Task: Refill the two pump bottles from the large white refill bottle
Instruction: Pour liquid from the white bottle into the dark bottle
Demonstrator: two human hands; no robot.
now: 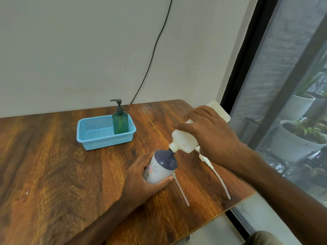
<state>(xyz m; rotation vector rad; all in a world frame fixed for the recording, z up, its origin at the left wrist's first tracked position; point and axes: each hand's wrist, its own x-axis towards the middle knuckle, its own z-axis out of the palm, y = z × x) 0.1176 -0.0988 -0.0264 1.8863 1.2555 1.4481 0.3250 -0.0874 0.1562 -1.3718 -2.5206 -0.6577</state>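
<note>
Wooden table [53,165]: near its right edge the left hand [141,181] grips the tilted pump bottle [161,167]; the right hand [208,133] clasps the refill bottle [184,140], spout at its neck. Best pour slowly, mouths aligned. The green bottle [120,122] stands in the basket [92,144] toward the far edge.

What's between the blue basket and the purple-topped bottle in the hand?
Nothing. In the head view, only bare wooden table lies between the blue basket and the purple-topped bottle that the left hand holds.
</note>
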